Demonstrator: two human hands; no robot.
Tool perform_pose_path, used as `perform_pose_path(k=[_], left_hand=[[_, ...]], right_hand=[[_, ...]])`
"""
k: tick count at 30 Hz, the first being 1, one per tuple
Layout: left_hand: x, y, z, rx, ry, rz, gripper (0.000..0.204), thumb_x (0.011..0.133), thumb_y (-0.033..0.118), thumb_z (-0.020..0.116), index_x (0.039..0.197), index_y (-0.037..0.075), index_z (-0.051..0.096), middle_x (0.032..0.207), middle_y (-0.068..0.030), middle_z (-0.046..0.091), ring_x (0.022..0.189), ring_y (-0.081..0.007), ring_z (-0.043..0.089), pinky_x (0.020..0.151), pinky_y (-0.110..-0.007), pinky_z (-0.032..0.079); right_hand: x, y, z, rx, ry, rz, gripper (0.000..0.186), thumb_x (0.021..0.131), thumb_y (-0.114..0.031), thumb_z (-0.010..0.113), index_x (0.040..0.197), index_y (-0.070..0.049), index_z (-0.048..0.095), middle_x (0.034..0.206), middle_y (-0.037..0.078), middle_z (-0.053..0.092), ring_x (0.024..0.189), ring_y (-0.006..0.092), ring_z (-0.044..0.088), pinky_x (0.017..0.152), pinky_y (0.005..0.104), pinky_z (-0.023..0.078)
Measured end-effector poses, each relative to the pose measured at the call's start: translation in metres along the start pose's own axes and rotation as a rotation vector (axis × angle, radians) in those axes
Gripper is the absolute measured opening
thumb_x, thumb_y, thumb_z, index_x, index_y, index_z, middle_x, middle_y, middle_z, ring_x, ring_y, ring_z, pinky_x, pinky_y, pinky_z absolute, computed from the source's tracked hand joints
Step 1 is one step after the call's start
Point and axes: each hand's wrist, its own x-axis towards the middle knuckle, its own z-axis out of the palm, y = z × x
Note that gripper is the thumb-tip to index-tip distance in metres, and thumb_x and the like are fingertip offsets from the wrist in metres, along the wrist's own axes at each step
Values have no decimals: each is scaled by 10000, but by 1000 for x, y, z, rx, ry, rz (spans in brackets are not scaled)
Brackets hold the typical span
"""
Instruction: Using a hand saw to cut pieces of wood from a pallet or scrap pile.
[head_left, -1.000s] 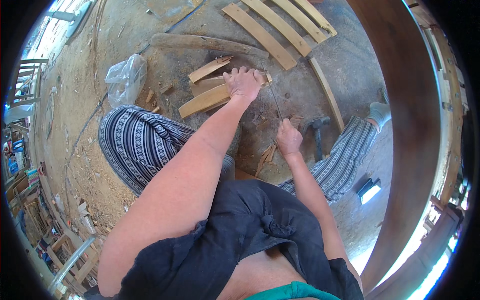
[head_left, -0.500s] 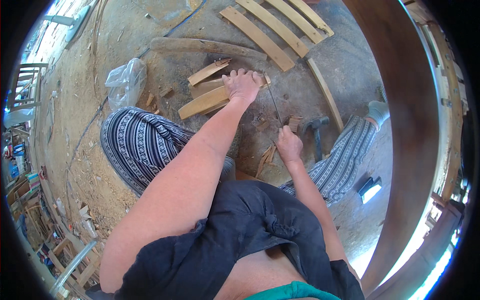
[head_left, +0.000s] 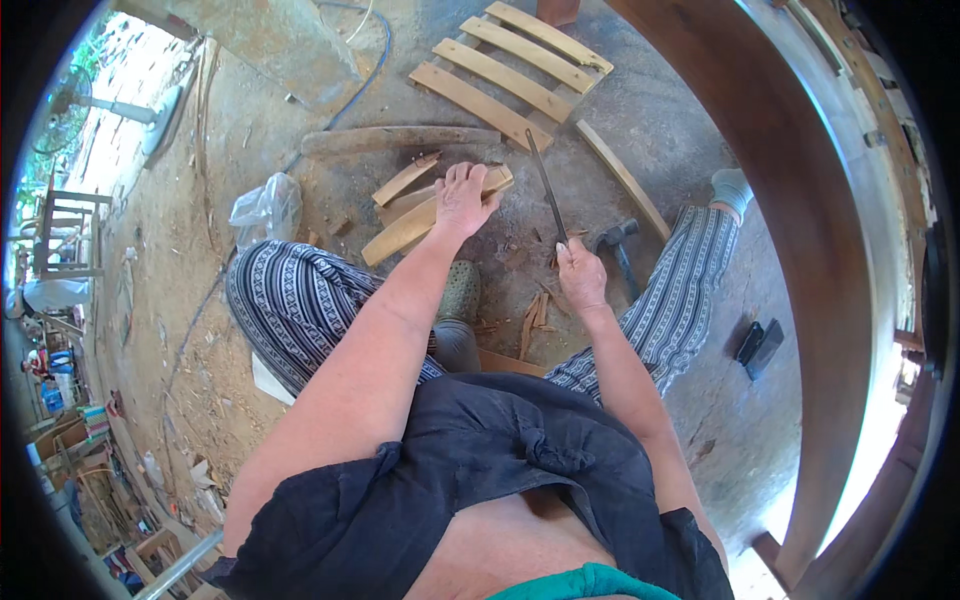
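My left hand (head_left: 462,205) rests over a pale, slightly curved wooden slat (head_left: 400,232), its fingers bent around the far edge. The slat lies on another piece of wood on the floor. In my right hand (head_left: 581,274) is a long, thin, dark metal tool (head_left: 546,188), closed in at its near end. The tool points away from me, its tip apart from the slat and to the right of it. Whether it is a file or a narrow blade seen edge-on, I cannot make out. A shorter wood piece (head_left: 406,180) lies just beyond the slat.
A hammer (head_left: 622,252) lies right of my right hand. Several slats (head_left: 500,75) are laid out beyond, with a single strip (head_left: 625,180) to their right. A weathered wooden bar (head_left: 390,140), a plastic bag (head_left: 268,208) and wood scraps (head_left: 536,318) lie around. A large brown beam (head_left: 800,150) curves along the right.
The tool has come away from the slat's right end and swung up, now pointing farther forward. My left hand has shifted slightly left and nearer on the slat. The view has tilted a little.
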Motion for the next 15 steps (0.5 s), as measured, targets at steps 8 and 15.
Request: perform_pose_path(k=[8, 15], left_hand=[[6, -3, -12, -12, -149, -45, 432, 722, 226, 746, 1100, 159, 549, 1111, -90, 518, 1090, -314, 508, 896, -466, 407], [16, -19, -14, -123, -195, 48, 326, 762, 218, 705, 1070, 123, 653, 977, -99, 567, 1010, -319, 551, 879, -410, 446]], right_hand=[[-1, 9, 3, 10, -42, -7, 268, 915, -306, 506, 820, -56, 523, 750, 230, 620, 765, 430, 605, 679, 528, 455], [5, 9, 9, -15, -119, -48, 290, 925, -332, 488, 842, -60, 538, 763, 217, 636, 771, 418, 618, 687, 518, 467]])
